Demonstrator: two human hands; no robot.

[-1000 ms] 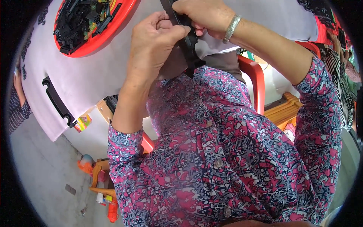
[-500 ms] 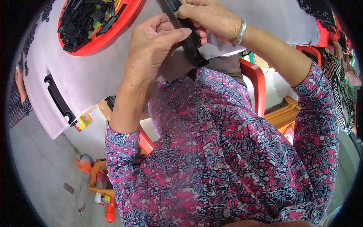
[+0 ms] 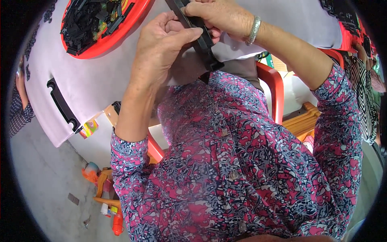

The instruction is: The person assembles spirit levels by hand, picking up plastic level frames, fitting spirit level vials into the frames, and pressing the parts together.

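Note:
A long black plastic strip-shaped part (image 3: 204,45) slants across the top middle, its hooked lower end near my shirt. My left hand (image 3: 165,44) grips it from the left, thumb pressed along its face. From the other side my right hand (image 3: 217,17) pinches it higher up, thumb on the strip and fingers curled beneath. The far end of the part runs out of the picture. A similar black part with notched ends (image 3: 62,105) lies on the table's left side, touching neither hand.
A red basin (image 3: 96,51) full of small black pieces stands at the upper left of the white-covered table (image 3: 105,80). More black pieces (image 3: 342,16) lie at the far right. Red chair arms (image 3: 274,88) flank me. Another person's arm (image 3: 21,86) shows at the left edge.
The held black part has shifted very slightly, along with both hands. My grip on it looks the same, and the other things stay put.

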